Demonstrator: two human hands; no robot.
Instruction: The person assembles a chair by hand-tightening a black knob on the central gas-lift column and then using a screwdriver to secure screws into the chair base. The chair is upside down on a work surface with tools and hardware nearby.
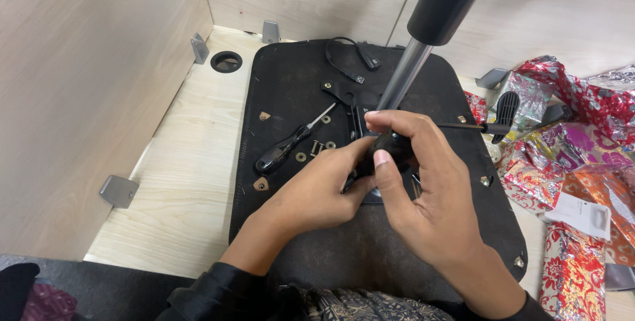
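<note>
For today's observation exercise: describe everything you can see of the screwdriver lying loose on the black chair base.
The screwdriver has a thick, glossy black handle, apparently plastic or rubber, and a slim, bright metal shaft. It lies flat and diagonal on the black chair base, handle toward the lower left, tip toward the upper right. Small screws and washers lie just right of it. No hand touches it; the left hand is the nearer one.
</note>
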